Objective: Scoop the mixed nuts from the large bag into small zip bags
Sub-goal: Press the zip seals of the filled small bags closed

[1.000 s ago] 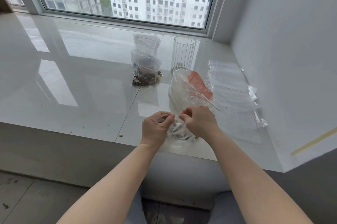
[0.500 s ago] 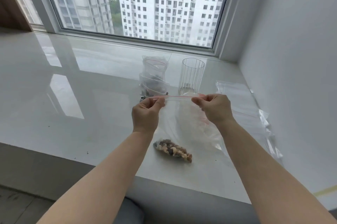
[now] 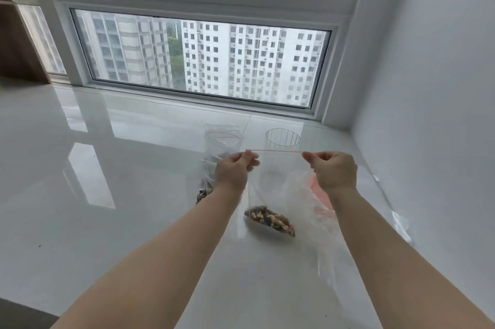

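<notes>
I hold a small clear zip bag up in the air by its red-lined top edge. My left hand pinches the left corner and my right hand pinches the right corner, the strip stretched taut between them. Mixed nuts sit in the bag's hanging bottom. Behind it, the large crumpled bag with a red patch lies on the sill, partly hidden by my right arm. Filled small bags stand stacked beyond my left hand.
A clear ribbed glass cup stands on the glossy white sill behind the held bag. Flat empty zip bags lie along the right wall. A window frame closes the back; a wooden panel stands at far left.
Both hands rose from the sill with the small bag, then moved apart along its top edge, pulling the zip strip straight. The view tilted upward toward the window.
</notes>
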